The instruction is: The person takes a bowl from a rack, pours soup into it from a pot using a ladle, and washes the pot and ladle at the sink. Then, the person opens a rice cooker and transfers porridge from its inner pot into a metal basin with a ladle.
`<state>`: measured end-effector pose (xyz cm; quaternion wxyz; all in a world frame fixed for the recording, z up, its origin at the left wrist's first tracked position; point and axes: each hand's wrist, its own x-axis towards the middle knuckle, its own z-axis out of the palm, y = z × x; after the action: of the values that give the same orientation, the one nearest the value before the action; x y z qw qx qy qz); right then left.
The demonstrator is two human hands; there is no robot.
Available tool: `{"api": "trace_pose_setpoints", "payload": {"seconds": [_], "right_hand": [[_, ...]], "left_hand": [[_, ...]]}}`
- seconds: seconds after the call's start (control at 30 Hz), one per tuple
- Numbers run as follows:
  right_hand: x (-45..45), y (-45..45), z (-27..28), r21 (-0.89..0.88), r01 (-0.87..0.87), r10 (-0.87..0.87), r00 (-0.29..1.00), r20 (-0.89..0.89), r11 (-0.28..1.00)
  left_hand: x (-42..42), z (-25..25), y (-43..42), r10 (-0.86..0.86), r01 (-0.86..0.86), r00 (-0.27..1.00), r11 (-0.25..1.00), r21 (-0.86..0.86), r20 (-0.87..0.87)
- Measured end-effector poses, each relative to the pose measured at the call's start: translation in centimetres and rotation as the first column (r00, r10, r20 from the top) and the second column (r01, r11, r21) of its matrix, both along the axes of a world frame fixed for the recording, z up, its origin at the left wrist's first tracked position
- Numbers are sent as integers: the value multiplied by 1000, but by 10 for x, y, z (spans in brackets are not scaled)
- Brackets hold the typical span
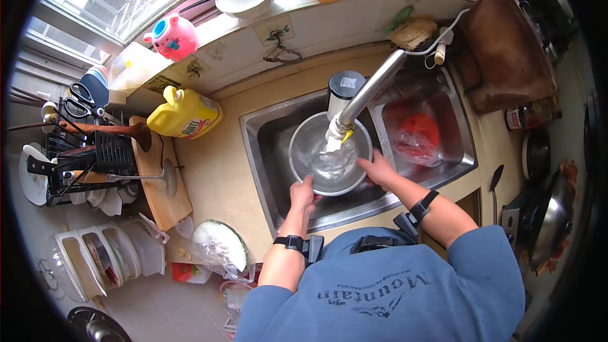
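Note:
A round metal bowl (pixel 316 179) with water in it sits under the faucet (pixel 369 92) in the left basin of the steel sink (pixel 263 180). Water runs from the spout into the bowl. My left hand (pixel 303 194) grips the bowl's near left rim, thumb up and fingers partly hidden beneath. On the right rim rests my right hand (pixel 377 170), its thumb at the edge and its other fingers largely out of sight below. Just behind the bowl stands a grey canister with a dark lid (pixel 346 84).
The right basin holds a red item in clear plastic (pixel 418 139). A yellow jug (pixel 184 113) stands left of the sink, near a dish rack (pixel 95 152) and a wooden board (pixel 161 183). Cut melon in plastic (pixel 220 245) lies at the front left. A brown board (pixel 506 47) leans back right.

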<state>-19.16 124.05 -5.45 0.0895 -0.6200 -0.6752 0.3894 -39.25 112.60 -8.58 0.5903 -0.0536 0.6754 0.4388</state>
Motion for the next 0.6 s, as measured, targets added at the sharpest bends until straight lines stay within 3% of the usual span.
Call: {"api": "trace_pose_setpoints", "payload": {"seconds": [0.03, 0.07, 0.1, 0.13, 0.17, 0.2, 0.23, 0.27, 0.33, 0.37, 0.43, 0.47, 0.53, 0.57, 0.6], "right_hand": [[0, -3, 5, -468, 52, -162, 966, -199, 882], [-1, -7, 7, -826, -23, -387, 876, -288, 563], [-3, -11, 7, -767, 8, -392, 863, -318, 641], [-3, -14, 4, -767, 9, -392, 864, -317, 641], [-4, -15, -1, -686, 29, -369, 859, -355, 727], [-4, -16, -5, -592, 48, -339, 856, -391, 804], [-9, -17, 3, -576, 68, -344, 856, -385, 815], [-12, -17, 6, -572, 66, -339, 858, -386, 818], [-16, -17, 9, -562, 117, -383, 842, -381, 819], [-16, -15, 9, -560, 116, -380, 843, -381, 820], [-13, -9, 6, -595, 160, -436, 828, -354, 787], [-8, -6, 6, -597, 163, -437, 829, -349, 786], [7, -1, 8, -690, 137, -406, 881, -243, 711], [14, -1, 16, -664, 126, -374, 894, -246, 737], [22, 2, 18, -665, 130, -375, 896, -239, 735]], "left_hand": [[8, -4, 3, 20, -19, 1000, 999, 39, -9], [12, -8, 5, 41, -39, 999, 996, 78, -17], [12, -11, 6, -127, 143, 964, 988, 51, -234], [14, -4, 9, -127, 143, 964, 988, 52, -233], [20, 9, 13, -310, 369, 435, 918, -147, -845], [25, 16, 17, -293, 357, -392, 825, -438, -872], [26, 15, 21, -298, 516, -354, 728, -451, -887], [30, 11, 26, -295, 514, -352, 732, -447, -888], [41, 4, 40, -577, 866, -189, 284, -411, -795], [45, 14, 49, -575, 866, -186, 287, -409, -797], [52, 33, 64, -771, 962, -261, -157, -224, -580], [50, 33, 56, -773, 963, -260, -158, -220, -579], [36, 32, 31, -498, 991, -66, 71, -116, -865], [18, 14, 24, -384, 964, -251, -20, -264, -888], [-2, -1, 23, -387, 966, -245, -21, -258, -889]]}}
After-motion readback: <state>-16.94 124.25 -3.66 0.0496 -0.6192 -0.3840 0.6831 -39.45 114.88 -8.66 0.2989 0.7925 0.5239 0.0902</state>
